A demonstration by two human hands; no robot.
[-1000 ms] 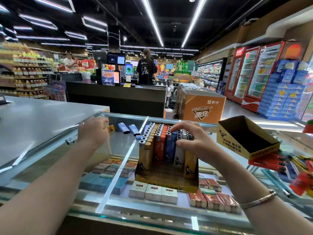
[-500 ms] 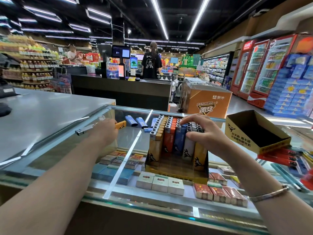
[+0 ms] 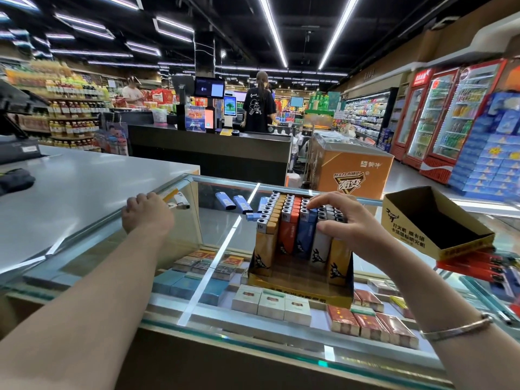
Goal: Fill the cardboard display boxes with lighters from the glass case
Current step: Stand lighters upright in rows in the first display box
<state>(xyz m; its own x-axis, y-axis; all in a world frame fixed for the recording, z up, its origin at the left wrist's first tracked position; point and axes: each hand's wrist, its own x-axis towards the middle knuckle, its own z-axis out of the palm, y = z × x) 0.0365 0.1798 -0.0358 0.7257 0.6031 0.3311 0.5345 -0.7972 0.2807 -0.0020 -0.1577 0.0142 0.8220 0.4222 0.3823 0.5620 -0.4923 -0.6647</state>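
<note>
A yellow cardboard display box (image 3: 301, 288) stands on the glass case (image 3: 225, 229), packed with upright rows of yellow, orange, blue and white lighters (image 3: 292, 220). My right hand (image 3: 346, 218) rests on the right rows, fingertips on the lighter tops, thumb against a white one. My left hand (image 3: 147, 213) is at the case's left edge and grips a white lighter and a yellow one (image 3: 177, 199). Several blue lighters (image 3: 233, 201) lie loose on the glass behind the box. A second, empty display box (image 3: 433, 226) sits tilted at the right.
Cigarette packs (image 3: 271, 304) fill the shelf under the glass. Red lighters (image 3: 475, 267) lie under the empty box at the right. A grey counter (image 3: 70, 190) adjoins the case on the left. An orange freezer (image 3: 351, 171) and a checkout desk with people stand beyond.
My left hand has come up from the case's left edge holding a white lighter and a yellow one. My right hand stays on the lighter rows, fingers spread a little wider.
</note>
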